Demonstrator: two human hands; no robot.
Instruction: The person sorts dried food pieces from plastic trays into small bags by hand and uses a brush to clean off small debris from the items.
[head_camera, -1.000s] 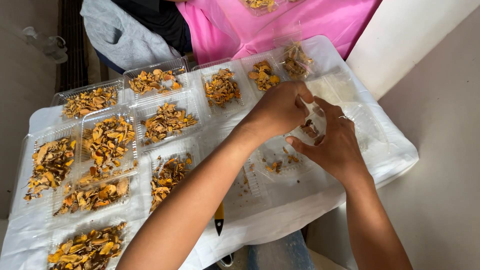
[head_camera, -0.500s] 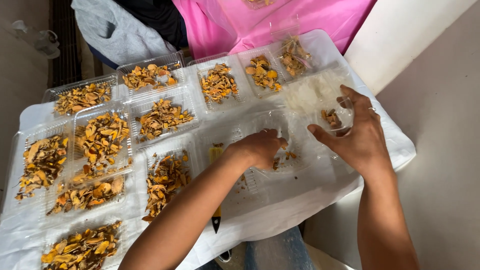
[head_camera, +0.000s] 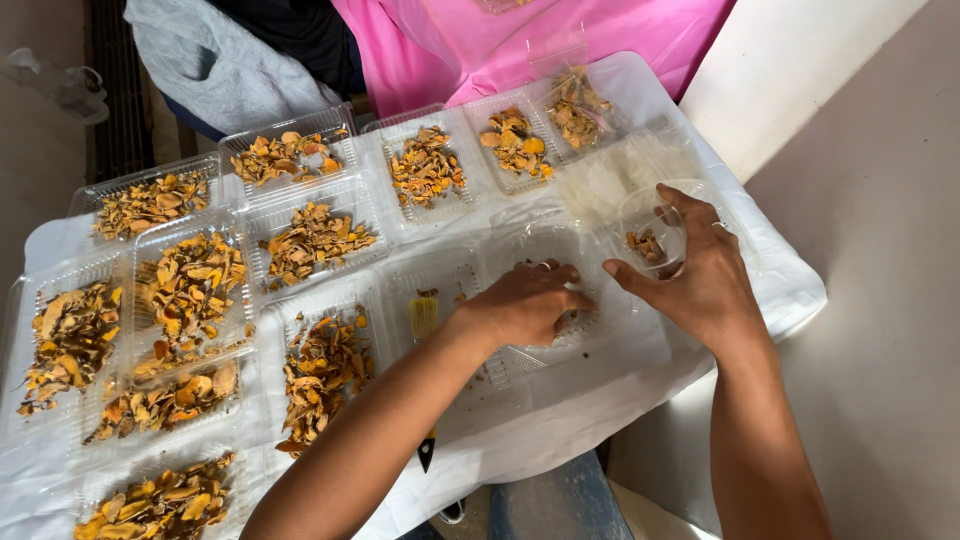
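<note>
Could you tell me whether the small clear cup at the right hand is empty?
No, the small clear cup at the right hand holds a few orange-brown dried pieces.

Home packing table (head_camera: 640, 420): rows of clear trays (head_camera: 310, 240) of dried slices (head_camera: 425, 165)

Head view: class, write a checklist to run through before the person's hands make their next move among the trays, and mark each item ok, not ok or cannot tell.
1. Left hand rests in the near clear tray: ok.
2. Right hand grips the small clear cup: ok.
3. Cup holds a few orange pieces, well below the rim: ok.
4. Left hand holds pieces: cannot tell, the fingers hide them.
5. Filled trays of orange pieces sit flat on the white cloth, none tipped: ok.
6. Knife lies partly under the left forearm, tip over the table edge: not ok.
</note>
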